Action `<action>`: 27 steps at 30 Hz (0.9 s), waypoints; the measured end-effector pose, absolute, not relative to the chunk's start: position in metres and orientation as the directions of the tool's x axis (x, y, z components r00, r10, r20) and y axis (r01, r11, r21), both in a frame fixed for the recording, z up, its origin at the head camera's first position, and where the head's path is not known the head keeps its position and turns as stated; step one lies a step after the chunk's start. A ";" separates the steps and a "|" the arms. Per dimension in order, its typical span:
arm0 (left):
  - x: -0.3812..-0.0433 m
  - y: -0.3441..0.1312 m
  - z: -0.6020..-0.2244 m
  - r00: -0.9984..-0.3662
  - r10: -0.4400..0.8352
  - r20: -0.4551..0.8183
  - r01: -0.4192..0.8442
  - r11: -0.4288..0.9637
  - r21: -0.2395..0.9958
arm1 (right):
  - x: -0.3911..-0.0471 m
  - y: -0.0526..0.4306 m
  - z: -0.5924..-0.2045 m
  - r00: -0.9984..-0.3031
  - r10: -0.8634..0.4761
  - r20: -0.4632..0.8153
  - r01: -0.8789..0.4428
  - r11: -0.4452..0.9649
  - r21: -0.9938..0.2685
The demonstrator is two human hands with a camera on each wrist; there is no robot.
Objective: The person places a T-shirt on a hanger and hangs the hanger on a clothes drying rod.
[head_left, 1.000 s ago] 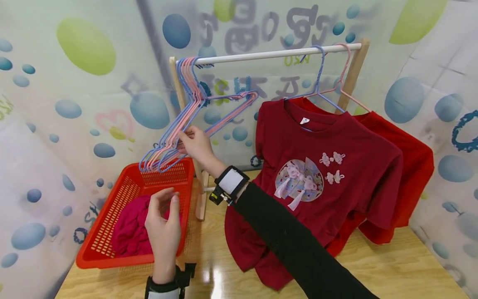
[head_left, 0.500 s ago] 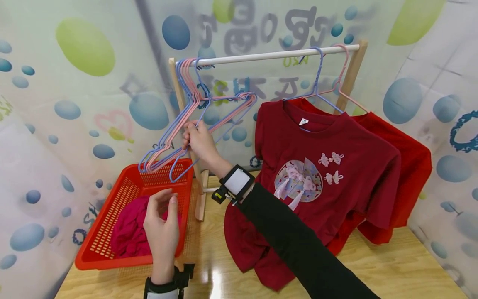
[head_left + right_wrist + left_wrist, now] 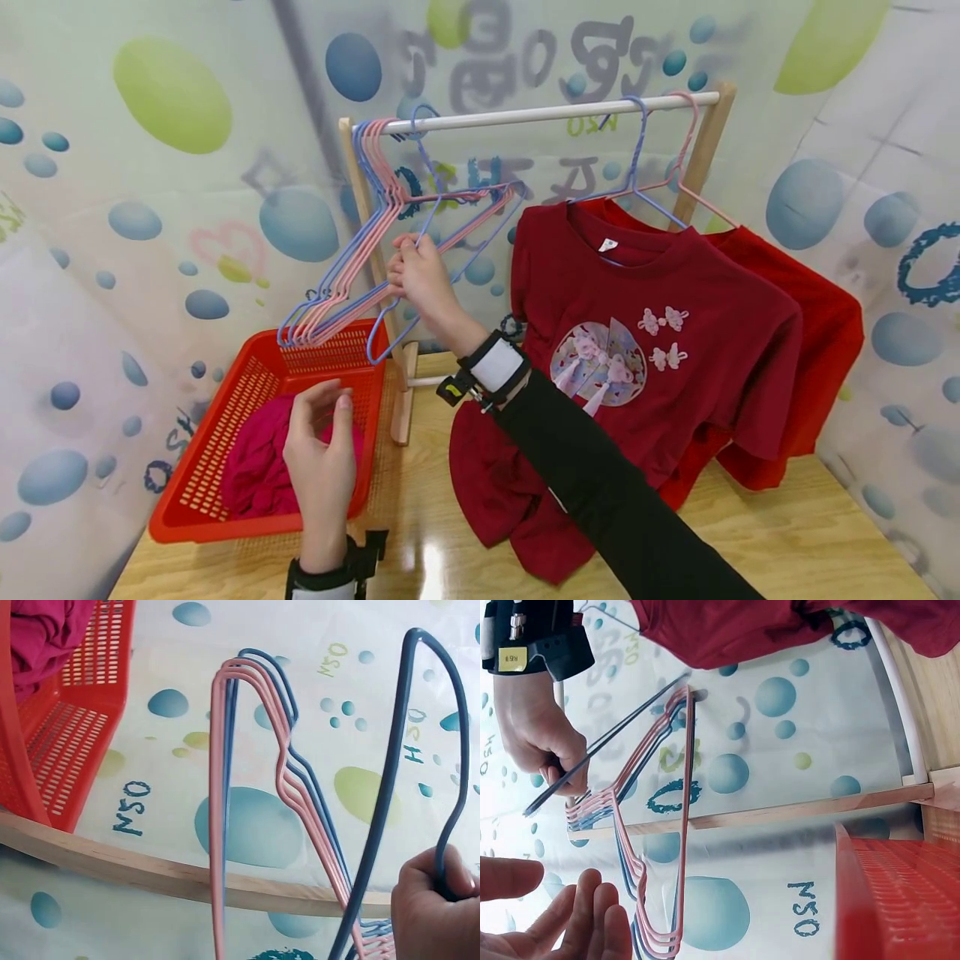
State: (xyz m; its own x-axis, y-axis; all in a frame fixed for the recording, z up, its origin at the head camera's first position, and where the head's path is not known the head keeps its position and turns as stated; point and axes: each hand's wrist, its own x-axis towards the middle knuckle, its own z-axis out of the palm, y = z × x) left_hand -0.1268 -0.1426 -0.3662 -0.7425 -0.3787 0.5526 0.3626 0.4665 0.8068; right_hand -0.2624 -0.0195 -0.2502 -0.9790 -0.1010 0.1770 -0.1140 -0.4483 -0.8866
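I see the right hand (image 3: 423, 271) gripping a blue hanger (image 3: 391, 754), now singled out from the bunch (image 3: 217, 772). Its hook (image 3: 424, 106) seems on the rail (image 3: 525, 114); the relaxed left hand (image 3: 322, 467) is empty.

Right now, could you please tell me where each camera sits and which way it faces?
Head: on the person's head, facing forward and down at the rack, shirt, hangers and basket; the left hand, right hand and right sleeve show.
Left wrist: on that wrist, facing past the left hand toward the hangers; the right hand also shows.
Right wrist: on that wrist, facing the hangers and backdrop; only the right hand shows, gripping a blue hanger.
Both wrist views share the hangers, basket and right hand.
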 end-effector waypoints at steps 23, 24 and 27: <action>-0.128 -0.142 -0.368 -0.742 -0.381 0.551 0.354 0.474 0.806 | -0.217 0.007 -0.259 -0.940 -0.179 0.290 -0.178 -0.466 -0.866; -0.128 -0.142 -0.368 -0.742 -0.383 0.551 0.352 0.476 0.806 | -0.214 0.008 -0.262 -0.939 -0.184 0.291 -0.179 -0.461 -0.869; -0.128 -0.142 -0.367 -0.742 -0.386 0.548 0.345 0.482 0.806 | -0.206 0.012 -0.270 -0.934 -0.194 0.300 -0.184 -0.460 -0.869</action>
